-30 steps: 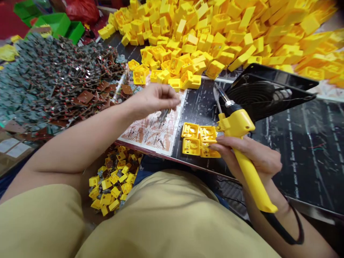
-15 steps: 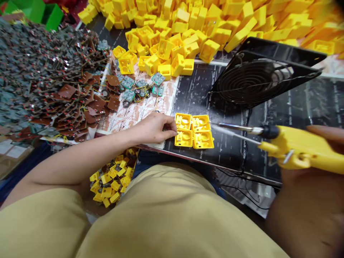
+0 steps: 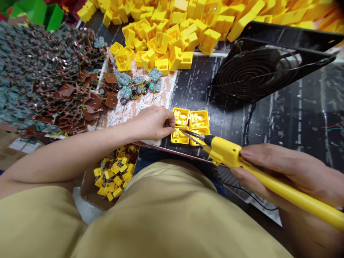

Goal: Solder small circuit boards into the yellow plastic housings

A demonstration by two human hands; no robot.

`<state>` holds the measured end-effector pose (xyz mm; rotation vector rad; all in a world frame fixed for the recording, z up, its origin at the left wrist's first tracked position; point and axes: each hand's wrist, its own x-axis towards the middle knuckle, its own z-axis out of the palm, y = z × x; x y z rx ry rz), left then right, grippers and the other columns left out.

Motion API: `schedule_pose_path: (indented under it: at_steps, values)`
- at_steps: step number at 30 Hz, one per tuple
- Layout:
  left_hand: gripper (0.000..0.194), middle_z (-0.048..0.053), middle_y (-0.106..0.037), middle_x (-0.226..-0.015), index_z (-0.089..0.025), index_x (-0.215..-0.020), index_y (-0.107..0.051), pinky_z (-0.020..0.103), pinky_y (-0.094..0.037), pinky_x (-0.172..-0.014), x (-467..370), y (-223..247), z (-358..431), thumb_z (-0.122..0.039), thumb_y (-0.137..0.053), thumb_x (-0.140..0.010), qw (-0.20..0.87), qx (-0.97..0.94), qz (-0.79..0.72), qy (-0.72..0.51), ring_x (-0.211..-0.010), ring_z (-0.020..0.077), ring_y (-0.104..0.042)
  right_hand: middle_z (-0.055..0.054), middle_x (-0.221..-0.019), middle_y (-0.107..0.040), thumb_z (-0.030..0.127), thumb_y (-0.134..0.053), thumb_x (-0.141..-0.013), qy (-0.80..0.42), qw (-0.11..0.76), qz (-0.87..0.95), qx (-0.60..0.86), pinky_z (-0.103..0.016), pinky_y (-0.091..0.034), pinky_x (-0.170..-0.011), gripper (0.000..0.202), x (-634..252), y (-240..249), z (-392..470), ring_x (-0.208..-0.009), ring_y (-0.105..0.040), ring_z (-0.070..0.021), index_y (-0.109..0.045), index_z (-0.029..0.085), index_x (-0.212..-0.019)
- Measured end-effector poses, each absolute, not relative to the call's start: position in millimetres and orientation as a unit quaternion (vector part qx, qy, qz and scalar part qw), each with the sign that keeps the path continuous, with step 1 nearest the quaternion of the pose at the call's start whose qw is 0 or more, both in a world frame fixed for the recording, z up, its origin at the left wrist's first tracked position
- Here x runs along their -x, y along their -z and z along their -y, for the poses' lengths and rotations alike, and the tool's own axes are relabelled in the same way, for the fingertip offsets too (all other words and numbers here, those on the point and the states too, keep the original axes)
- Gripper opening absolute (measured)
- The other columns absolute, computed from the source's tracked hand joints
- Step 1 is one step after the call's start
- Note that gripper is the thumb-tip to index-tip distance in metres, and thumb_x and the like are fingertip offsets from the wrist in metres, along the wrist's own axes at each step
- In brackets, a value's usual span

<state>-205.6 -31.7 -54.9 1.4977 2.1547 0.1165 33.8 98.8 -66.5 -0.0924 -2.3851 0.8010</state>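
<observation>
My right hand (image 3: 285, 172) is wrapped round a yellow soldering gun (image 3: 227, 151), which points left. Its metal tip and thin feed tube reach over the near-left yellow housing (image 3: 179, 137) of a small two-by-two block. The tip is at that housing's upper part; whether it touches cannot be made out. At the left edge of the same housing, my left hand (image 3: 154, 122) has thumb and forefinger pinched together. Anything between those fingertips is too small to see. The far-right housing (image 3: 199, 119) lies open side up, and the gun partly covers the near-right one.
A black fan (image 3: 249, 75) stands tilted on the dark bench behind the block. Yellow housings (image 3: 161, 41) are heaped at the back, circuit boards (image 3: 53, 79) at the left. Several green boards with wires (image 3: 139, 82) lie between. A box of yellow pieces (image 3: 115, 175) sits below the bench edge.
My right hand has brought the soldering gun left, from beside the block to over the near-left housing. My left hand stays pinched at the block's left edge. The view has shifted slightly.
</observation>
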Motion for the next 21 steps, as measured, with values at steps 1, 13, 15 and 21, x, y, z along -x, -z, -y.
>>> schedule_pose_path:
  at_steps: [1,13,15,21]
  values:
    - [0.016,0.004,-0.072,-0.084,-0.018,-0.084,-0.074,0.030,-0.045,-0.075,205,53,30,-0.019,-0.060,-0.076,0.240,-0.564,-0.790,-0.027,-0.083,0.0199,-0.065,-0.001,-0.075,-0.067,0.023,-0.068,-0.086,-0.305,0.313,0.899,-0.022,-0.017,-0.057,-0.057,0.012,-31,69,-103,-0.065,-0.066,-0.0108,-0.060,0.020,-0.095]
    - [0.014,0.004,-0.071,-0.083,-0.018,-0.077,-0.074,0.032,-0.045,-0.080,203,50,23,-0.021,-0.060,-0.074,0.195,-0.604,-0.773,0.016,-0.082,0.0197,-0.062,-0.005,-0.073,-0.066,0.013,-0.076,-0.076,-0.231,0.312,0.908,-0.160,-0.023,-0.058,-0.066,0.017,-20,65,-112,-0.066,-0.064,-0.0110,-0.060,0.014,-0.083]
    - [0.014,0.004,-0.071,-0.083,-0.019,-0.077,-0.074,0.033,-0.045,-0.080,203,50,21,-0.022,-0.061,-0.075,0.204,-0.598,-0.775,0.022,-0.083,0.0206,-0.063,-0.004,-0.077,-0.066,0.017,-0.075,-0.079,-0.227,0.297,0.916,-0.142,-0.025,-0.058,-0.068,0.016,-27,61,-114,-0.069,-0.064,-0.0118,-0.061,0.016,-0.087]
    - [0.015,0.003,-0.071,-0.083,-0.020,-0.078,-0.075,0.033,-0.045,-0.080,206,50,20,-0.024,-0.061,-0.076,0.222,-0.589,-0.776,0.028,-0.085,0.0206,-0.064,0.002,-0.074,-0.065,0.025,-0.067,-0.088,-0.248,0.257,0.934,-0.014,-0.024,-0.053,-0.068,0.008,-44,60,-114,-0.073,-0.065,-0.0100,-0.060,0.024,-0.085]
